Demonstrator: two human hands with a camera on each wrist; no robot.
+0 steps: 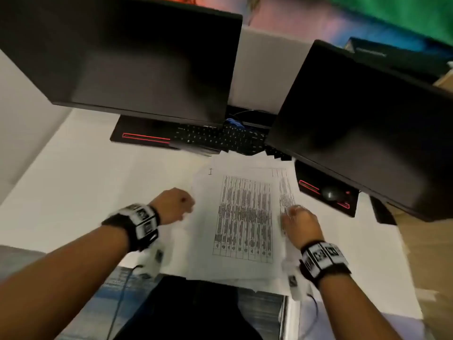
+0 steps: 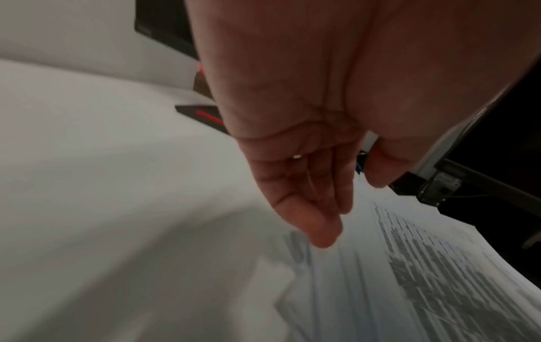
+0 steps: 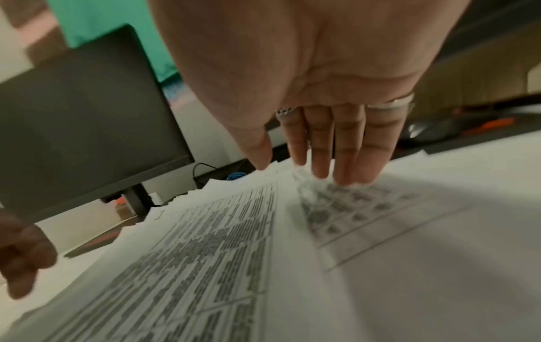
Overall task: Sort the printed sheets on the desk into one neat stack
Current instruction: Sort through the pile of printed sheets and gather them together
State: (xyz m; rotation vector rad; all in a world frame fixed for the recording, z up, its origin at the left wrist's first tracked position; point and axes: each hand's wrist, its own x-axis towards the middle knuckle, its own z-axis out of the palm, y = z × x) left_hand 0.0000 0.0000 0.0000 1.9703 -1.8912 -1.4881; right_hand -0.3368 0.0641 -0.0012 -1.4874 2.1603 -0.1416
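Head cam: my loose pile of white printed table sheets (image 1: 245, 217) sits mid-desk on the white desktop (image 1: 73, 192), in front of the black keyboard (image 1: 220, 138). Left wrist cam: left hand (image 2: 307, 185) hovers, fingers relaxed, gripping nothing. Right wrist cam: right hand (image 3: 331, 138) has straight fingers together, tips touching the sheets.

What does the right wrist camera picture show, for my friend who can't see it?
A right hand with straight fingers and silver rings reaches down onto white printed sheets of paper covered in grey tables, fanned unevenly across a white desk. A dark blank monitor stands behind, and the left hand shows at the left edge.
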